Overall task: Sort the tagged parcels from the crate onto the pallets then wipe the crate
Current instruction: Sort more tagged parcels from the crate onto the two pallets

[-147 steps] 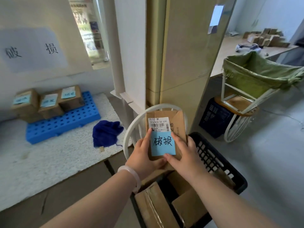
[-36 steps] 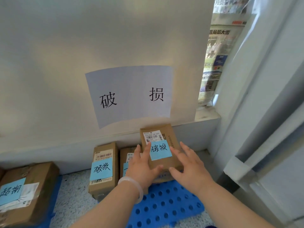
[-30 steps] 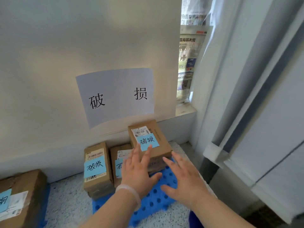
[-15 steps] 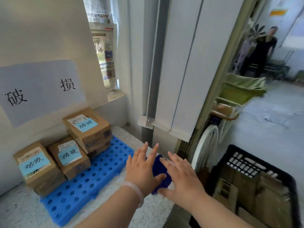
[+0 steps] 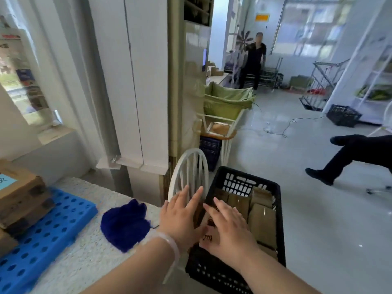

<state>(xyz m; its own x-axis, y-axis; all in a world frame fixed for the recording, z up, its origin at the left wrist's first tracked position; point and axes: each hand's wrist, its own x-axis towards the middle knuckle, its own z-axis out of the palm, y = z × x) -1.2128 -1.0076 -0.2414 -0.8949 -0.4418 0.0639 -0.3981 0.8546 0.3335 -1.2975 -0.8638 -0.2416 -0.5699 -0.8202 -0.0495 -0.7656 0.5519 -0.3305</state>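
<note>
hovering open and empty at the crate [image 5: 239,184] at 5 o'clock, left hand [image 5: 182,217] and right hand [image 5: 229,228] face several unsorted parcels [image 5: 262,221]; sorted boxes [image 5: 19,194] sit on the pallet [image 5: 53,225] at 9 o'clock, wiping likely undone.

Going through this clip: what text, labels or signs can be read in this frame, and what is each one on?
Nothing reads clearly.
Blue tag on the stacked parcel at the left edge: handwriting, cut off by the frame.
Dark print on a brown parcel in the crate: blurred.
Orange sign on the far wall: too small.
Papers in the window: blurred.
</note>
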